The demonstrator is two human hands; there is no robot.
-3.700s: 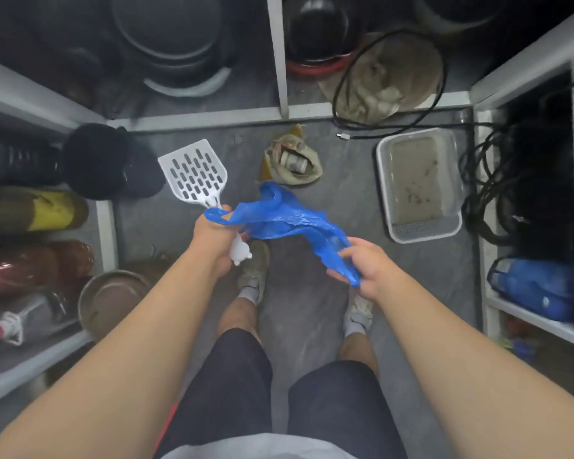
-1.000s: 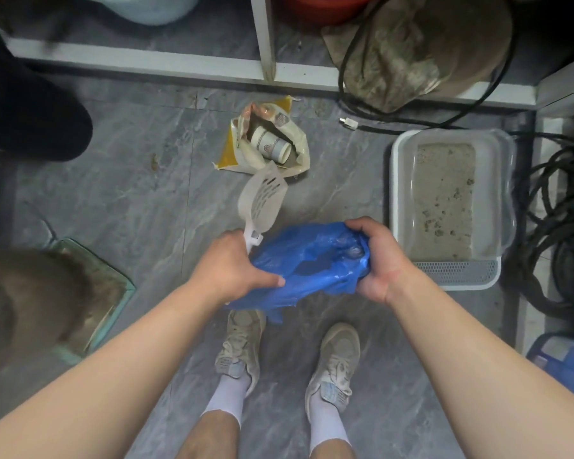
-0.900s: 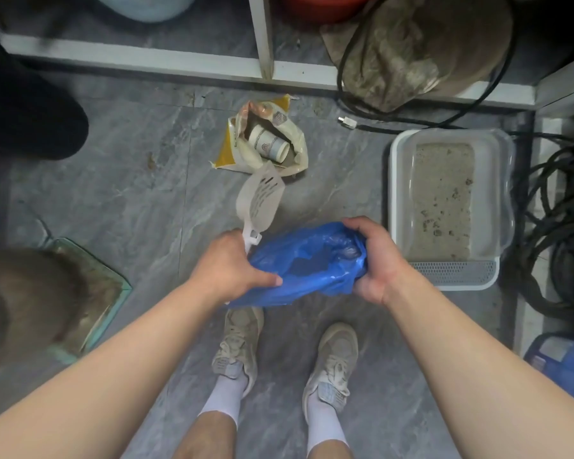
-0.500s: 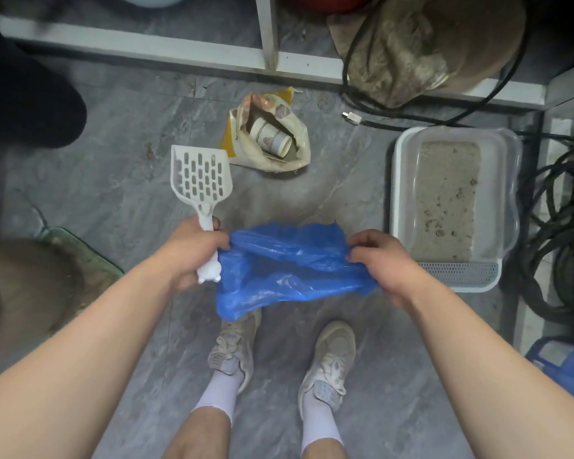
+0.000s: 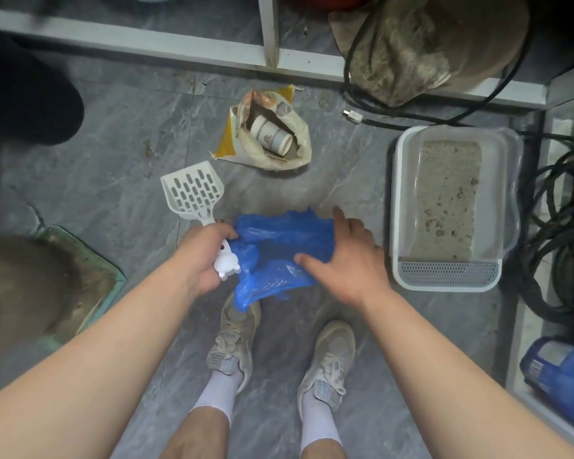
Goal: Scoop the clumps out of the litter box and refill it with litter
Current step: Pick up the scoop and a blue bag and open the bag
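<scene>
Blue plastic bag (image 5: 280, 246), crumpled, held between both hands above grey floor (image 5: 113, 154). Left hand (image 5: 204, 256) curled round white scoop (image 5: 194, 195) handle, also pinching the bag's left edge; slotted blade points far-left. Right hand (image 5: 348, 256) on the bag's right side, fingers spread and partly inside the opening; grip hard to make out. Litter box (image 5: 448, 273) just right of the right hand, clumps visible, cables (image 5: 564, 233) against its right rim. Litter sack (image 5: 269, 130) farther off, open, cup (image 5: 270, 135) inside. Bare floor between sack, box and shoes (image 5: 279, 356).
</scene>
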